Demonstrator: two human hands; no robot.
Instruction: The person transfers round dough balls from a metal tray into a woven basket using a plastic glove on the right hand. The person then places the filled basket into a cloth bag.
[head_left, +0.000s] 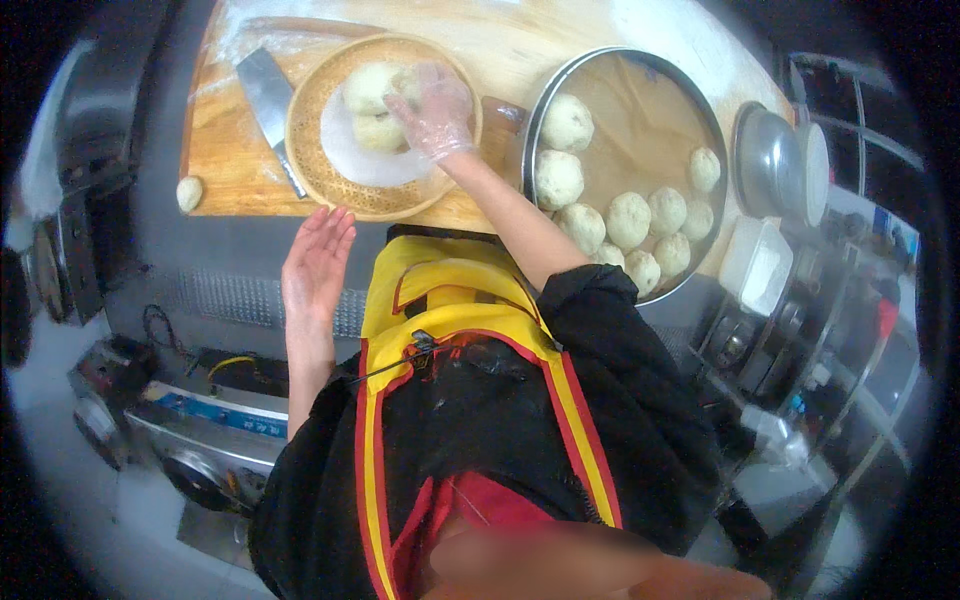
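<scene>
My right hand (435, 112), in a clear plastic glove, reaches over a round woven basket (307, 161) and touches one of several pale round buns (371, 88) on white paper (341, 150). Its fingertips are partly hidden, so whether it grips that bun is unclear. My left hand (319, 259) is bare, palm up and fingers extended, beside the basket's near rim, and holds nothing. A cleaver (264, 90) lies left of the basket, its handle partly under the rim. To the right, a large round metal-rimmed tray (634, 165) lined with brown material holds many more buns (568, 124).
A floured wooden board (232, 187) lies under the basket, with a small dough piece (190, 193) at its near left corner. Right of the tray are a metal bowl (765, 161) and a white plastic container (757, 266). Metal equipment (202, 435) stands at lower left.
</scene>
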